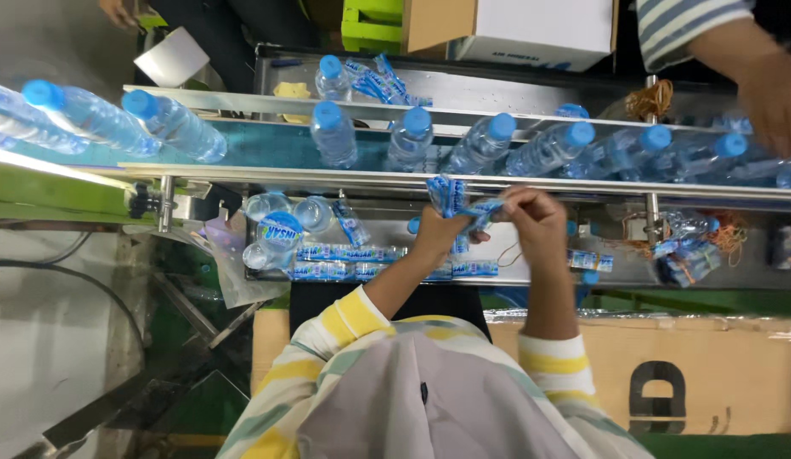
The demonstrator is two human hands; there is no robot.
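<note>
Both hands are raised over the steel table [395, 223], just in front of the conveyor rail [344, 176], which serves as reference for all positions below.

Left hand [436, 231]: fingers closed on a bunch of blue-and-white label sleeves [446, 195]. The bunch stands up out of the grip, its upper end overlapping the rail.

Right hand [536, 223]: fingers pinched shut on the near end of a single label sleeve [485, 210] which runs across to the left hand. That sleeve lies between the two sets of fingers, touching both, just in front of the rail.

Behind the rail, clear water bottles with blue caps [485, 143] stand along the teal belt; several at the far left end lie tilted. At the right end of the belt, a co-worker's hand [769, 102] in a striped sleeve reaches down to the bottles there; whether it touches one cannot be told.

In front of the rail, left of the hands, a stack of banded label bundles [344, 262] lies on the table, with a few empty bottles [276, 231] just beside it. To the right of the hands, a loose heap of labels and rubber bands [693, 251] lies on the same surface.

Beyond the belt stands a white carton [531, 30]. A brown cardboard box [710, 374] sits nearest the wearer, below the table edge
</note>
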